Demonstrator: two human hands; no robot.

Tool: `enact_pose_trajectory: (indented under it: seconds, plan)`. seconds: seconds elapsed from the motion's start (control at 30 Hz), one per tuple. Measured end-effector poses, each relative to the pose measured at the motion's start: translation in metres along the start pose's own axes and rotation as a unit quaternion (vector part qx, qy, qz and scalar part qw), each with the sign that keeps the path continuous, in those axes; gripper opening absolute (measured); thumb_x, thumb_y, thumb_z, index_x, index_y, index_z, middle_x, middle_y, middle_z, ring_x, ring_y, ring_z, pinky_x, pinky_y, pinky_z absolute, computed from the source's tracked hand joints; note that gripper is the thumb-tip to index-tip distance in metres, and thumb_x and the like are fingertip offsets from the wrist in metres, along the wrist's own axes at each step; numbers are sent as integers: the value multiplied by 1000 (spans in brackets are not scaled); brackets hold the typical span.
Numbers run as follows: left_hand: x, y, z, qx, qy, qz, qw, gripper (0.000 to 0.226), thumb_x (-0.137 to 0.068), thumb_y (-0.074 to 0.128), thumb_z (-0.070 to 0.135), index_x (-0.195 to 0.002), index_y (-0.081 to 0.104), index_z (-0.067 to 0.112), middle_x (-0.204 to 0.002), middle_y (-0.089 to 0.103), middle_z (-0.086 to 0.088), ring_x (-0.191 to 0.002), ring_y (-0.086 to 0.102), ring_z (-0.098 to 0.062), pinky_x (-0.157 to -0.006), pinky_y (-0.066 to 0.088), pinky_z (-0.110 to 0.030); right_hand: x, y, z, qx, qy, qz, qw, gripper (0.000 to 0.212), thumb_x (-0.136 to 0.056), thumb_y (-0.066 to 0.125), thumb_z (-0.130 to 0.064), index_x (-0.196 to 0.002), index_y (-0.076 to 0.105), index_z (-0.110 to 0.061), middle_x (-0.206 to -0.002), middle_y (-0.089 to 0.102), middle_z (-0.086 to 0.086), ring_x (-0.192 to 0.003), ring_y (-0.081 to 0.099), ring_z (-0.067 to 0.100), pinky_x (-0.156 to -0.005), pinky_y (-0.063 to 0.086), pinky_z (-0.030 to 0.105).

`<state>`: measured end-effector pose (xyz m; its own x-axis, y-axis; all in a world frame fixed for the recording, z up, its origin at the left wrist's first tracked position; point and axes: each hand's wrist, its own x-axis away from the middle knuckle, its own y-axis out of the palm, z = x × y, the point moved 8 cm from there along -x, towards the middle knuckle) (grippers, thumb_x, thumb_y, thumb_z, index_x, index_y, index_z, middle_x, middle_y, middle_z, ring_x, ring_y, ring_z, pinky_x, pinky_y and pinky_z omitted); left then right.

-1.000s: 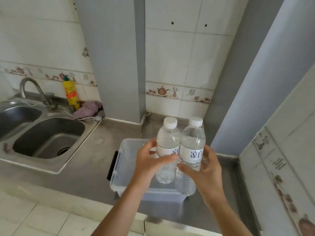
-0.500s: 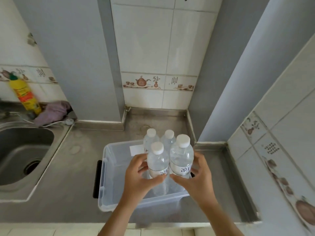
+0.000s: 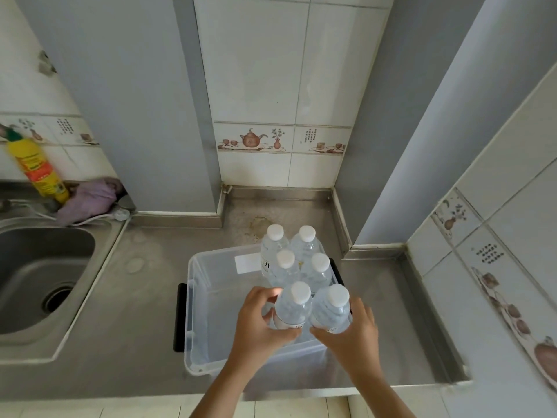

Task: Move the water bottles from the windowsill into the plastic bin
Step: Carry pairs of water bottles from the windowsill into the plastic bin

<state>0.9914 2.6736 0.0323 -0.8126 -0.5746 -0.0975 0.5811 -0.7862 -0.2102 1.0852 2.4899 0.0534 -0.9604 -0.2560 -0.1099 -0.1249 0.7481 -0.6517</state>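
Observation:
A clear plastic bin (image 3: 197, 303) with black side handles sits on the steel counter. Several white-capped water bottles (image 3: 294, 251) stand upright in its far right part. My left hand (image 3: 259, 324) grips one bottle (image 3: 294, 307) and my right hand (image 3: 351, 333) grips another bottle (image 3: 330, 309). Both held bottles are upright, side by side, inside the bin's near right corner, just in front of the standing ones. Whether their bases touch the bin floor is hidden by my hands. The bin's left half holds nothing.
A steel sink (image 3: 39, 276) lies to the left. Behind it stand a yellow detergent bottle (image 3: 37, 170) and a purple cloth (image 3: 90, 199). Tiled walls and grey pillars close in the counter (image 3: 135, 372) at the back and right.
Both hands have lowered the two bottles from above the bin into its near right corner. The view has tilted down, so more standing bottles show.

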Motion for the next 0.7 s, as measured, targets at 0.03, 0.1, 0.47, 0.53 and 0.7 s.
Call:
enact_pose_trajectory:
  seconds: [0.03, 0.1, 0.47, 0.53, 0.7]
  plan:
    - [0, 2, -1, -5, -4, -10, 1000, 63, -47, 91, 16, -101, 62, 31, -104, 57, 16, -105, 59, -8, -82, 56, -18, 0, -1, -1, 7, 2, 5, 1000, 76, -44, 92, -26, -110, 56, -17, -90, 48, -20, -96, 54, 22, -84, 49, 51]
    - [-1, 4, -3, -8, -23, -32, 999, 61, -46, 88, 24, -100, 60, 28, -106, 56, 8, -104, 58, -6, -85, 57, -22, 1, -1, -1, 10, 6, 9, 1000, 76, -45, 92, -24, -112, 58, -16, -92, 48, -15, -99, 53, 23, -86, 48, 51]
    - [-5, 13, -28, -7, -126, -115, 985, 69, -47, 88, 20, -102, 49, 33, -120, 55, 3, -114, 59, -15, -94, 55, -38, -2, 4, 1, 19, 24, -36, 999, 81, -50, 90, -29, -123, 55, -23, -103, 50, -14, -113, 48, 20, -94, 45, 45]
    - [-3, 13, -24, -20, -101, -105, 989, 69, -49, 88, 20, -104, 48, 34, -118, 54, 4, -113, 57, -9, -92, 51, -26, -2, 2, 0, 20, 14, -48, 999, 80, -54, 90, -31, -125, 54, -21, -107, 54, -9, -114, 49, 21, -94, 45, 42]
    - [4, 12, -6, -75, 3, -72, 995, 72, -59, 90, 16, -108, 42, 39, -116, 49, 10, -110, 49, 7, -86, 38, -3, 0, -4, -6, 112, -48, -56, 991, 77, -62, 82, -48, -127, 52, -21, -126, 59, 0, -118, 53, 21, -98, 43, 43]
